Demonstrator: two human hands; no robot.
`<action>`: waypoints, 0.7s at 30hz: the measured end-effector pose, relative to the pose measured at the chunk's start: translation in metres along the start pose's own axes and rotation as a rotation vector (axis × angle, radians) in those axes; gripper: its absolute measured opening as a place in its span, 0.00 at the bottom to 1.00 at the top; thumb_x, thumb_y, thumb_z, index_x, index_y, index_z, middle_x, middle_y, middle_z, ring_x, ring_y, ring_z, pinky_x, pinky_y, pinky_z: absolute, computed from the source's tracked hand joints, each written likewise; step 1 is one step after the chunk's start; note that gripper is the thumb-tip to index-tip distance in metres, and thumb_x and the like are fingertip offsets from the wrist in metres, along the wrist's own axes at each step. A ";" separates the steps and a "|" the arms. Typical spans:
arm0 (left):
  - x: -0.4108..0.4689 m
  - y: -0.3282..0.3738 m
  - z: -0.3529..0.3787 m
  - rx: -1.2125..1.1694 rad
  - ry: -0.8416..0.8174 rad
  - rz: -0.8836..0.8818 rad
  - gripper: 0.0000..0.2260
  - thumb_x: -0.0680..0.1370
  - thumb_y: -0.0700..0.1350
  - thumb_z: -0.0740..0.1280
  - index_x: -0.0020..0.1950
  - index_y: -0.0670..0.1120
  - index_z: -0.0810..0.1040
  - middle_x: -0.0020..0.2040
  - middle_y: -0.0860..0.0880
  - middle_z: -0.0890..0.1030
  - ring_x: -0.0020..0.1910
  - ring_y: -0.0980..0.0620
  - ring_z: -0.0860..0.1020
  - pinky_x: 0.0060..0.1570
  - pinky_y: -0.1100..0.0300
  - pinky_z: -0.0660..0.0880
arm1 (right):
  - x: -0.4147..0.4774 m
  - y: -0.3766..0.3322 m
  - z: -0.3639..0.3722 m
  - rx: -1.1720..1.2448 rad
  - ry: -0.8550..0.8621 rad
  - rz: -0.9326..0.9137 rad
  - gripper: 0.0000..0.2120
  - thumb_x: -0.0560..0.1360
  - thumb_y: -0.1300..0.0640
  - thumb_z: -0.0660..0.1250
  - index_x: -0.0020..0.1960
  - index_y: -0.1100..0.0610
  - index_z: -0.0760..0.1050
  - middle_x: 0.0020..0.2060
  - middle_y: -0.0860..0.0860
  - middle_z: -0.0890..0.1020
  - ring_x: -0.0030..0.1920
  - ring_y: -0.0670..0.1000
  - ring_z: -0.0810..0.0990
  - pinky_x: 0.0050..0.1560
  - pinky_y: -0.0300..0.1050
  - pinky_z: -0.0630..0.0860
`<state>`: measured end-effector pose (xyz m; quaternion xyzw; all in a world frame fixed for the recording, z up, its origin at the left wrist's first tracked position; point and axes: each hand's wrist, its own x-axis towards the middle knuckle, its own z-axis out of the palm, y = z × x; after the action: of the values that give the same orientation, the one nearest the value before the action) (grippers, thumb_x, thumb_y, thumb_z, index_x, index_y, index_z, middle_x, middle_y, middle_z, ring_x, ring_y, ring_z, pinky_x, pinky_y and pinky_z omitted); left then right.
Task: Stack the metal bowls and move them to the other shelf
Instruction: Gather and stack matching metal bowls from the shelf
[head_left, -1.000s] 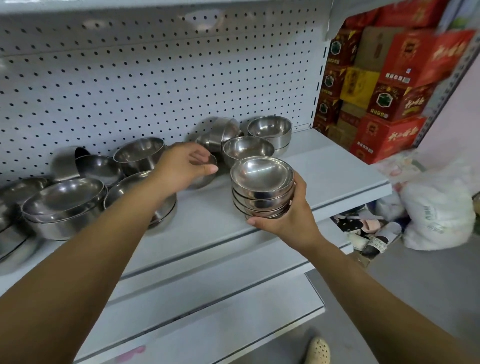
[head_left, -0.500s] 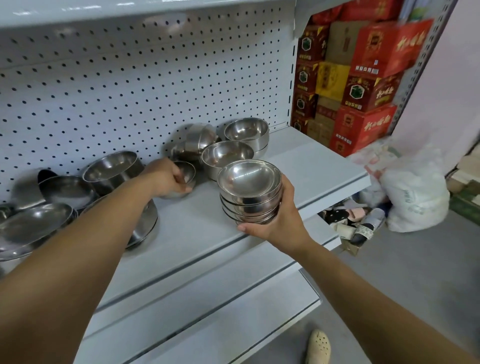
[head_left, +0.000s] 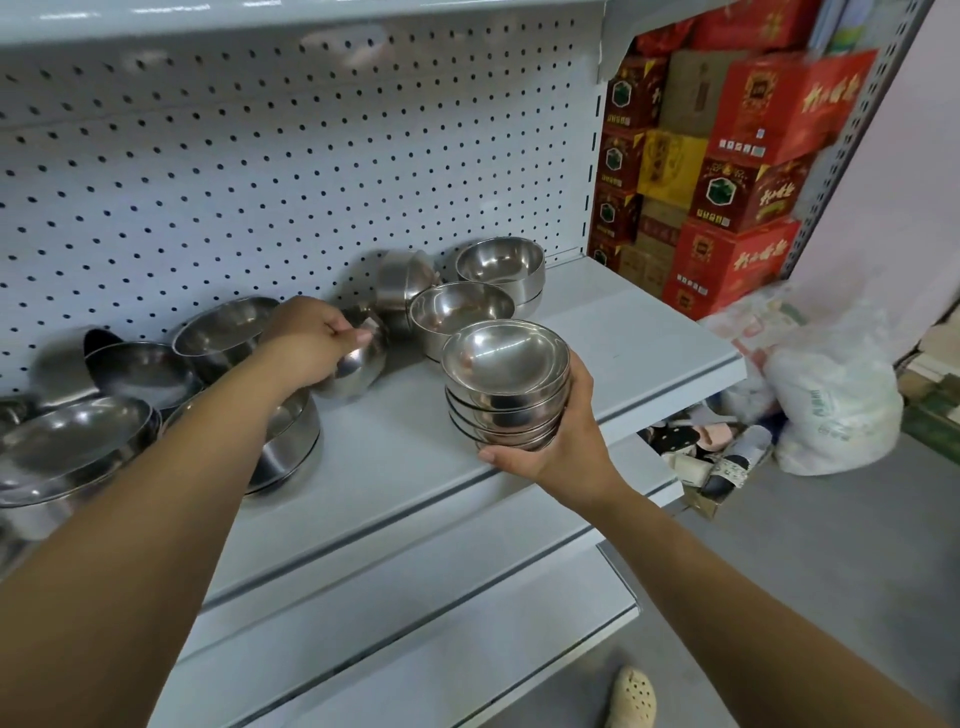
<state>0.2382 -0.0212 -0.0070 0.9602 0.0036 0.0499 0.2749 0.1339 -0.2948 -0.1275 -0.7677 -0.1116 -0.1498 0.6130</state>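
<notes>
My right hand cups a stack of several small metal bowls from below and the side, just above the front of the grey shelf. My left hand grips a small metal bowl by its rim and tilts it, left of the stack. Behind them stand a single bowl, a short stack at the back right, and bowls lying on their side against the pegboard. Larger bowls sit to the left, partly hidden by my left arm.
A white pegboard backs the shelf. Lower grey shelves jut out beneath. Red and yellow cartons are piled at the right, with a white plastic bag and loose items on the floor. A foot in a pale shoe shows below.
My left hand reached from over the large bowls to the small bowl, closed on its rim and tilted it up. The stack in my right hand stayed about where it was.
</notes>
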 end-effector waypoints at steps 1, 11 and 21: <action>-0.003 0.001 0.000 -0.034 0.027 0.000 0.10 0.77 0.52 0.74 0.39 0.48 0.81 0.38 0.48 0.82 0.37 0.49 0.79 0.39 0.59 0.70 | 0.000 0.000 0.000 0.003 0.000 0.000 0.60 0.60 0.53 0.88 0.79 0.41 0.52 0.73 0.43 0.68 0.73 0.48 0.72 0.68 0.49 0.78; -0.068 0.040 -0.003 -0.258 0.288 0.327 0.04 0.77 0.46 0.74 0.47 0.45 0.85 0.40 0.50 0.81 0.39 0.54 0.76 0.43 0.63 0.73 | 0.000 0.004 0.001 0.031 -0.004 0.036 0.63 0.57 0.46 0.88 0.80 0.41 0.51 0.75 0.46 0.67 0.74 0.50 0.71 0.70 0.56 0.76; -0.087 0.067 0.013 0.003 0.211 0.954 0.11 0.77 0.53 0.70 0.44 0.47 0.86 0.39 0.57 0.78 0.43 0.59 0.69 0.43 0.60 0.67 | 0.003 0.002 -0.007 0.074 -0.115 0.053 0.61 0.63 0.58 0.86 0.81 0.46 0.48 0.76 0.50 0.66 0.73 0.49 0.73 0.66 0.47 0.78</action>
<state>0.1512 -0.0874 0.0093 0.8449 -0.4088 0.2675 0.2180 0.1365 -0.3018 -0.1274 -0.7544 -0.1318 -0.0847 0.6374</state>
